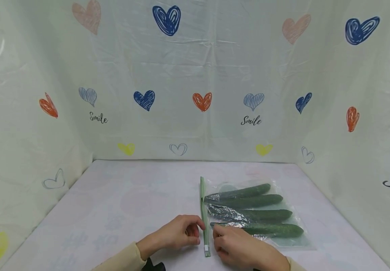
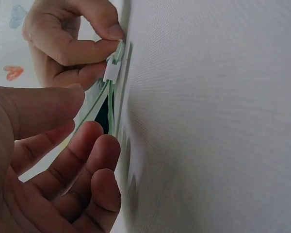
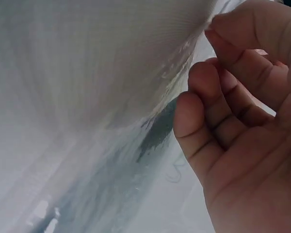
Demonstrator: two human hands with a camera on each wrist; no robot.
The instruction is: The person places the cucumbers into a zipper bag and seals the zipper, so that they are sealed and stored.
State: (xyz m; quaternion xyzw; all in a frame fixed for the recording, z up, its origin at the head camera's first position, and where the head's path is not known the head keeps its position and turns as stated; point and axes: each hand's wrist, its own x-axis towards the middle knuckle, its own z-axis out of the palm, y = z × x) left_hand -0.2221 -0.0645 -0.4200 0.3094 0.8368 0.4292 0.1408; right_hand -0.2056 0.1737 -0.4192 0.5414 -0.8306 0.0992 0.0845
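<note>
A clear plastic zip bag point(image 1: 300, 242) lies flat on the table, with several long green cucumbers point(image 1: 262, 201) side by side inside. Its green zip strip point(image 1: 203, 210) runs along the left edge, and a white slider point(image 1: 206, 248) sits near the strip's close end. My right hand point(image 1: 240, 246) pinches the bag by the strip, close to the slider point(image 2: 111, 71), between thumb and index finger. Just left of the strip is my left hand point(image 1: 181, 231). Its fingers point(image 2: 105, 150) curl loosely, with nothing between them and the thumb.
The pale table point(image 1: 130, 199) extends left of the bag and behind it. White curtains point(image 1: 195, 67) printed with hearts and "Smile" enclose the back and both sides. A dark object point(image 1: 153, 265), only partly visible, is below the left wrist.
</note>
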